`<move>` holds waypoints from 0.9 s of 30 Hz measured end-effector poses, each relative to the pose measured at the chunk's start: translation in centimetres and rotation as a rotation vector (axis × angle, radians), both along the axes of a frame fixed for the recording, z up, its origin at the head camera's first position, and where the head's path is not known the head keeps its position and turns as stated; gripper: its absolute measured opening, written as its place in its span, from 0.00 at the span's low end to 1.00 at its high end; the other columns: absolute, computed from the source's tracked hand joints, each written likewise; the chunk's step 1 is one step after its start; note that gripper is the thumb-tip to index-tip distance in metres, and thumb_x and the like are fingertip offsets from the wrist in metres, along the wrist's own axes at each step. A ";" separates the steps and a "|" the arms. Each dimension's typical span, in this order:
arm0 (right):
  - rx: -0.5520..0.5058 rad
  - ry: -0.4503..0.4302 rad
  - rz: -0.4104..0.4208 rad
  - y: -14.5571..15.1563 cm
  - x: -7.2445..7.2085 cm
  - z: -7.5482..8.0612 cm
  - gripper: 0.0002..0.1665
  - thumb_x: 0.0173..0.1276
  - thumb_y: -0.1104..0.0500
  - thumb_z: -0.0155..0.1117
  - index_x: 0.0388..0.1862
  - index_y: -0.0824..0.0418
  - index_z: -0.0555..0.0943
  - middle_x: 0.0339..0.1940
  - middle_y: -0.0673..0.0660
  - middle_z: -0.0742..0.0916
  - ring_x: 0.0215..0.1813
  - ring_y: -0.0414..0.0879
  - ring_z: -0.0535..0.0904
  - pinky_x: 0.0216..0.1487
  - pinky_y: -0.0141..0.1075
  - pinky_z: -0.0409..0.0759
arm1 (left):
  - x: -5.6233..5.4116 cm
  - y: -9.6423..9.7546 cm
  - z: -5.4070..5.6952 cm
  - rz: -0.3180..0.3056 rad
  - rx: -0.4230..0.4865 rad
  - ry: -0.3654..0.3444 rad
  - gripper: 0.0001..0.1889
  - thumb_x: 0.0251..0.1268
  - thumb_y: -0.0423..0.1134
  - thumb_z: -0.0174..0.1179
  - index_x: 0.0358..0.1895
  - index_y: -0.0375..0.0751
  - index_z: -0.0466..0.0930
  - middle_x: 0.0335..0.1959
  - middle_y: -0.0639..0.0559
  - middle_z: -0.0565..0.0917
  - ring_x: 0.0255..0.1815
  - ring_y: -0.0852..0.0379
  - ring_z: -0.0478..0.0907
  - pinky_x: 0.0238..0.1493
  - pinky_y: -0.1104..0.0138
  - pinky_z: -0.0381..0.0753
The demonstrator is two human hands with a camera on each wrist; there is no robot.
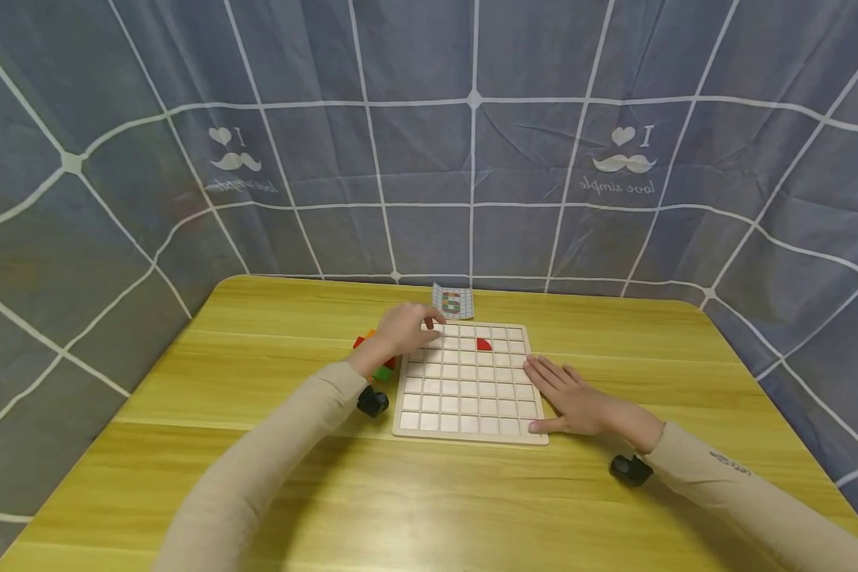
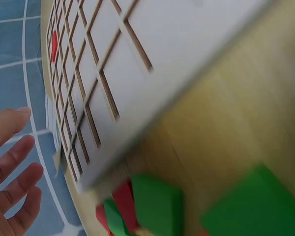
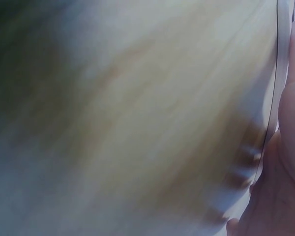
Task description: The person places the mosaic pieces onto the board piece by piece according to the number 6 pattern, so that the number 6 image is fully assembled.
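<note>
A pale wooden grid board (image 1: 470,437) lies on the table. One red quarter-round piece (image 1: 484,344) sits in a cell of its upper part. My left hand (image 1: 405,327) is over the board's far left corner, thumb and fingers apart. In the left wrist view, the fingers (image 2: 19,189) are loosely bent with nothing between them. My right hand (image 1: 572,401) rests along the board's right edge, fingers straight and thumb over the near right corner. The right wrist view shows part of this hand (image 3: 280,196) beside the board edge.
Coloured blocks, among them a green block (image 2: 157,204), lie left of the board, partly hidden by the left forearm. A small card (image 1: 453,302) with a printed coloured pattern stands at the board's far edge. A grey curtain (image 1: 429,159) with white lines hangs behind the table (image 1: 429,500).
</note>
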State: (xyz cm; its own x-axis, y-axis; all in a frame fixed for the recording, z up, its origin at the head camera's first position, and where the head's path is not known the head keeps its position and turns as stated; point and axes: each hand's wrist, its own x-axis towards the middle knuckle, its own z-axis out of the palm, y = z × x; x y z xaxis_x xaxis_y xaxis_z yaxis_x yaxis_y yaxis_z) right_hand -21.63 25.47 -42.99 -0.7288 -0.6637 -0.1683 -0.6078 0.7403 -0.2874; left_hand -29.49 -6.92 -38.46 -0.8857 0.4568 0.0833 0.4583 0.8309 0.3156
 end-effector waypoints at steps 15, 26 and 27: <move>-0.032 0.004 0.006 0.2 0.1 0.2 0.59 0.65 0.33 0.56 0.78 0.66 0.43 0.78 0.69 0.47 0.78 0.65 0.42 0.70 0.66 0.43 | 0.3 -7.0 -0.8 0.120 0.101 -0.032 0.15 0.64 0.43 0.62 0.52 0.46 0.84 0.43 0.48 0.86 0.38 0.52 0.81 0.36 0.62 0.77; -0.002 -0.003 0.010 -0.1 0.3 0.6 0.59 0.66 0.33 0.54 0.78 0.67 0.43 0.78 0.69 0.47 0.78 0.66 0.42 0.70 0.66 0.44 | 0.3 -9.8 -1.9 0.083 0.166 -0.087 0.20 0.61 0.39 0.64 0.56 0.37 0.80 0.54 0.40 0.82 0.52 0.43 0.79 0.55 0.50 0.75; -0.010 0.000 0.015 -0.1 0.3 0.6 0.58 0.65 0.33 0.55 0.78 0.67 0.43 0.78 0.70 0.47 0.78 0.66 0.43 0.70 0.66 0.45 | 0.2 -10.0 -2.0 0.076 0.167 -0.098 0.21 0.61 0.38 0.64 0.57 0.36 0.80 0.55 0.40 0.82 0.52 0.42 0.78 0.56 0.50 0.75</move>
State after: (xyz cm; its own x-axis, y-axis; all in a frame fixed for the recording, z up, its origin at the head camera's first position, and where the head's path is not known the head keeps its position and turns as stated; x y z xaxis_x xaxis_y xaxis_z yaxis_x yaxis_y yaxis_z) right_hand -21.36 25.33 -42.40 -0.7191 -0.6759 -0.1615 -0.6186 0.7285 -0.2944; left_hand -29.27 -16.91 -40.45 -0.9248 0.3750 0.0644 0.3564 0.7944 0.4919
